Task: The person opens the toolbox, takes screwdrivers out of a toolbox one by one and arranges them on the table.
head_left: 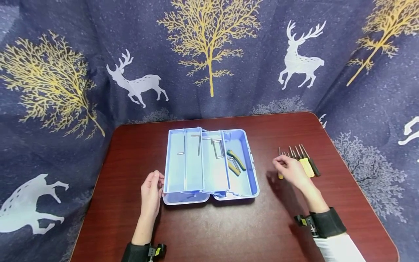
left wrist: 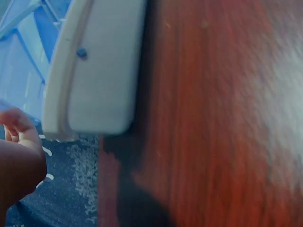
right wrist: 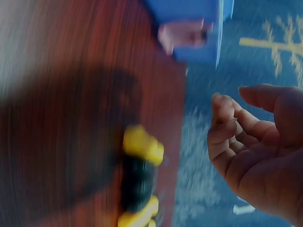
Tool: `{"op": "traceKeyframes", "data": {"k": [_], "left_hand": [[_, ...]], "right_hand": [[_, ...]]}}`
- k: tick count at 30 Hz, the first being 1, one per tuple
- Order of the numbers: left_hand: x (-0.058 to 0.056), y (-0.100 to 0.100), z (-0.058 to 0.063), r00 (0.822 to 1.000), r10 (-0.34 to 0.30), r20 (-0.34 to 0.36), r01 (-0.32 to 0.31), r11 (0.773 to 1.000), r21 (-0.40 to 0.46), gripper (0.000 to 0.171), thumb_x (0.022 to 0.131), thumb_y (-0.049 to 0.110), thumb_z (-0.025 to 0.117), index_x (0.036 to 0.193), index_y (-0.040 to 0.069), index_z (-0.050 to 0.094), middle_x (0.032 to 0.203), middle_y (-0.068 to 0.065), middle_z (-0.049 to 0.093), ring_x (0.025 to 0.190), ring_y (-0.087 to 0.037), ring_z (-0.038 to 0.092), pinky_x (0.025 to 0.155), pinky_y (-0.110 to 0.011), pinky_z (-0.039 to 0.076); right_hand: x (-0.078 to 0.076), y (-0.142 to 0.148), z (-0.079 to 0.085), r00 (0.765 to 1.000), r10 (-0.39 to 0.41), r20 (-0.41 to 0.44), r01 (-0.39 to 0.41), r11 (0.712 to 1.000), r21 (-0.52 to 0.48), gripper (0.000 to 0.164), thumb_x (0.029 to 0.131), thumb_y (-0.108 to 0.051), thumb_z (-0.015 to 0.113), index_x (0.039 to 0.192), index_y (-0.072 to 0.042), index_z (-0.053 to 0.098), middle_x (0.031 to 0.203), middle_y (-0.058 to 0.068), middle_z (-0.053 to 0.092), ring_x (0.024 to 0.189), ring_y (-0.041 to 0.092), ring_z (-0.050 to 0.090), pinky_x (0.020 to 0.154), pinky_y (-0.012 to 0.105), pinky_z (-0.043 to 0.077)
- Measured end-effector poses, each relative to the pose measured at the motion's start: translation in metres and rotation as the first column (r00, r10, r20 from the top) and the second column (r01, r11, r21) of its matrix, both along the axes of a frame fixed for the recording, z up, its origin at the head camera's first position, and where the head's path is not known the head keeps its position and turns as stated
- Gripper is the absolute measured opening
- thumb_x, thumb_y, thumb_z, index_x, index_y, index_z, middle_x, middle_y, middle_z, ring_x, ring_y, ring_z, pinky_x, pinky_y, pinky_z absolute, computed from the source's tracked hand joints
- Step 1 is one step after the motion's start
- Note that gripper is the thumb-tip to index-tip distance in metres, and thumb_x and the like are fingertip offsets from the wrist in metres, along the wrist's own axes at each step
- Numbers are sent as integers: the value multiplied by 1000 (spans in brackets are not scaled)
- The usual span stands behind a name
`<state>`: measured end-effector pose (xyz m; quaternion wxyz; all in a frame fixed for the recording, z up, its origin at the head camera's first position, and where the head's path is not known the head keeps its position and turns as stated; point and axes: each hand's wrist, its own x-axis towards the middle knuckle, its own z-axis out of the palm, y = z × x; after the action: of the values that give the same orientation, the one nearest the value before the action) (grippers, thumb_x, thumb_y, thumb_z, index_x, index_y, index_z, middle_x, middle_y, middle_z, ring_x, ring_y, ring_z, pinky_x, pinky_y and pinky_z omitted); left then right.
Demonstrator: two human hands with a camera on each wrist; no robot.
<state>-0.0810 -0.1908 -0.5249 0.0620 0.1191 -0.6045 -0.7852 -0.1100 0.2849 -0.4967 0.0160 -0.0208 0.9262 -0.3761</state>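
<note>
A light blue toolbox stands unfolded on the table, its trays spread to the left. My left hand is at the box's left edge, fingertips by the tray wall; whether they touch it is unclear. Hex keys lie in the trays. In the deep right compartment are pliers with green and yellow handles, beside more bent metal. Over the near left end of a row of screwdrivers hovers my right hand. Its fingers are loosely bent, thumb apart, with nothing between them.
The screwdrivers have yellow or black handles and lie side by side, shafts pointing away. Beneath everything is a dark red wooden table with rounded corners. A dark blue curtain printed with deer and trees hangs behind and beside it.
</note>
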Motion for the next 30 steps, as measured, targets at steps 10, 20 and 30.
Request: {"op": "traceKeyframes", "data": {"k": [10, 20, 30], "left_hand": [[0, -5, -30, 984, 158, -79, -175, 807, -564, 18, 101, 17, 65, 99, 0, 65, 79, -8, 67, 62, 0, 56, 58, -12, 44], [-7, -19, -11, 955, -96, 280, 272, 662, -699, 15, 92, 4, 61, 103, -5, 66, 88, -14, 69, 77, -16, 61, 70, -28, 47], [-11, -22, 2, 942, -143, 303, 327, 591, -737, 6, 92, 6, 60, 94, 0, 61, 83, -8, 62, 78, -18, 55, 73, -32, 44]], "right_hand": [[-5, -45, -12, 994, 109, -18, -109, 994, 2, 19, 100, -7, 64, 115, 4, 67, 90, 13, 73, 75, 17, 68, 66, 31, 53], [-24, -52, -25, 974, 174, 148, -159, 981, -109, 44, 96, 0, 61, 138, 8, 53, 91, 16, 70, 68, 21, 66, 63, 32, 53], [-32, -47, -36, 964, 221, 146, -188, 960, -209, 58, 94, 6, 59, 150, 4, 42, 87, 13, 66, 67, 23, 62, 54, 31, 49]]}}
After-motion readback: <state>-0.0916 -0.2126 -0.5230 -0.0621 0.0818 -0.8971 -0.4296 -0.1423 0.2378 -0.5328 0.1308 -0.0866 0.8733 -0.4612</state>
